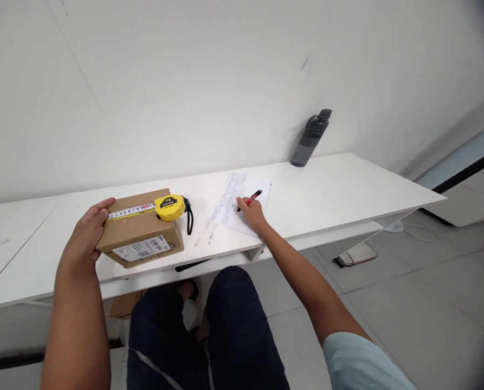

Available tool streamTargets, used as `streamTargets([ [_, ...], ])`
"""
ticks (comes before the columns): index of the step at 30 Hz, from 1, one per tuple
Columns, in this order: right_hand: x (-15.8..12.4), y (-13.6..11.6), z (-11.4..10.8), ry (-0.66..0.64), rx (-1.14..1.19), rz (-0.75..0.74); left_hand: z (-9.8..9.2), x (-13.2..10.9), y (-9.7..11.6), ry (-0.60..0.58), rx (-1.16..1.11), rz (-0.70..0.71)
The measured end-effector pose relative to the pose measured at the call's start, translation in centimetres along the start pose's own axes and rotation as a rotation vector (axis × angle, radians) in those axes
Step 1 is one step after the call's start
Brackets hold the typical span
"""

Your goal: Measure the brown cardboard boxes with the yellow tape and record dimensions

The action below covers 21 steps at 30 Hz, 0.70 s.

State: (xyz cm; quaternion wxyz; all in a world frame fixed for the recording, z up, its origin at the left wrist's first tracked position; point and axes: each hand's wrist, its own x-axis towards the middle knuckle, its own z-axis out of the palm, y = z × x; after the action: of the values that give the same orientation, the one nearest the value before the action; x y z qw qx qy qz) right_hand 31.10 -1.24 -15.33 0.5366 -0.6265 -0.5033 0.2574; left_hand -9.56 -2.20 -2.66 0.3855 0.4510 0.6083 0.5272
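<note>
A brown cardboard box with a white printed label sits on the white table at the left. Across its top lies the blade of a yellow tape measure, pulled out, with a black wrist strap hanging off the right side. My left hand is closed round the box's left edge, thumb on the blade's end. My right hand grips a red and black pen over a sheet of paper bearing handwriting. The pen's tip is partly hidden by my fingers.
A dark grey water bottle stands near the wall, right of the paper. The white table runs along the wall, with an open shelf under its front edge. My knees are below it. Another brown box is beneath the table.
</note>
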Motion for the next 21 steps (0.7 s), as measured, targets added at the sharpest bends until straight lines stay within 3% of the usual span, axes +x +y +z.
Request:
streamTargets([
  [7, -0.1, 0.3, 0.0, 0.060, -0.042, 0.017, 0.2, -0.2, 0.1, 0.013, 0.045, -0.008],
  [16, -0.4, 0.6, 0.0, 0.045, -0.045, -0.023, 0.2, -0.2, -0.3, 0.010, 0.017, 0.026],
  [21, -0.6, -1.4, 1.5, -0.038, -0.012, -0.170, 0.4, -1.1, -1.1, 0.084, 0.021, 0.060],
])
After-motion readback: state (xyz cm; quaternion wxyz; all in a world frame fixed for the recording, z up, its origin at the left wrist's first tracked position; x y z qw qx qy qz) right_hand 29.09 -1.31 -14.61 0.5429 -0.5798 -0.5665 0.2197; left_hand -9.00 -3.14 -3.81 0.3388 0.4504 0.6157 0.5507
